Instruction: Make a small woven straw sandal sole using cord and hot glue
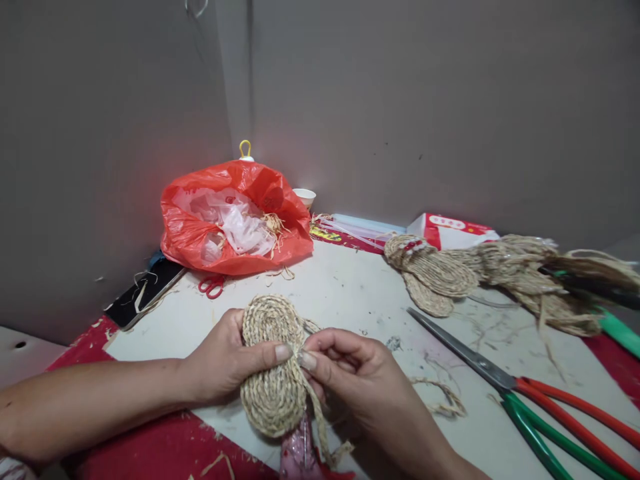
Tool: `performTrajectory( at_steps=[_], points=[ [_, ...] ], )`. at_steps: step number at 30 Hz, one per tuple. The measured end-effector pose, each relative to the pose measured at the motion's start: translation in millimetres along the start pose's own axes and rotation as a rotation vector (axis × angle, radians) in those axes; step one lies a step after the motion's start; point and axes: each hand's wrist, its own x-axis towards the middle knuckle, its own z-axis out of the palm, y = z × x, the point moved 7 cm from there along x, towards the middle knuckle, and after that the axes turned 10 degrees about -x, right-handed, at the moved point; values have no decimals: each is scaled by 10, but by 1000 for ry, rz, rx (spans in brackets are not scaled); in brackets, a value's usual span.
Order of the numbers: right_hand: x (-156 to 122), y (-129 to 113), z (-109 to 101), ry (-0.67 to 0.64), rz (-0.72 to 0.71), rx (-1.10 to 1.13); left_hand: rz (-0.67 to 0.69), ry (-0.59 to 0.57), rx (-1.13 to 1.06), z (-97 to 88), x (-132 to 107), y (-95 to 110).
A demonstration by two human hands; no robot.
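A figure-eight piece of coiled straw rope (273, 400) is held up over the table in front of me. My left hand (233, 360) grips it from the left, thumb lying across its narrow waist. At the right edge of the waist, my right hand (345, 367) pinches with thumb and forefinger where the cord meets the coil. A loose cord end (320, 427) hangs down beside the piece. Behind its lower edge, a pink object (296, 453) shows in part; I cannot make out what it is.
Large scissors (505, 383) with red and green handles lie at the right. Behind them sits a bundle of straw coils (450, 273). A red plastic bag (200, 247) of scraps, small red scissors (211, 287), a black phone (145, 293) and a paper cup (304, 197) stand toward the back left.
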Motion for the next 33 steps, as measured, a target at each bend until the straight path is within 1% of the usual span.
performTrajectory(
  at_steps=[3,5,9,14,22,27,33],
  points=[
    [22,-59,-54,-28,-18,-102,-21,-64,-22,62,23,17],
    [22,-126,-94,-48,-36,-158,-10,-96,-26,95,29,48],
    [-1,-213,-185,-17,-49,-197,18,-50,-27,43,33,66],
    [-10,-121,-119,-99,35,-165,-11,-48,-29,17,30,10],
    [13,-10,-69,-148,92,-53,-42,-37,3,42,-3,-27],
    [1,13,-70,-145,111,-96,-43,-62,36,67,-28,-43],
    [-22,6,-51,-104,138,-133,-36,-72,42,54,-30,-57]
  ],
)
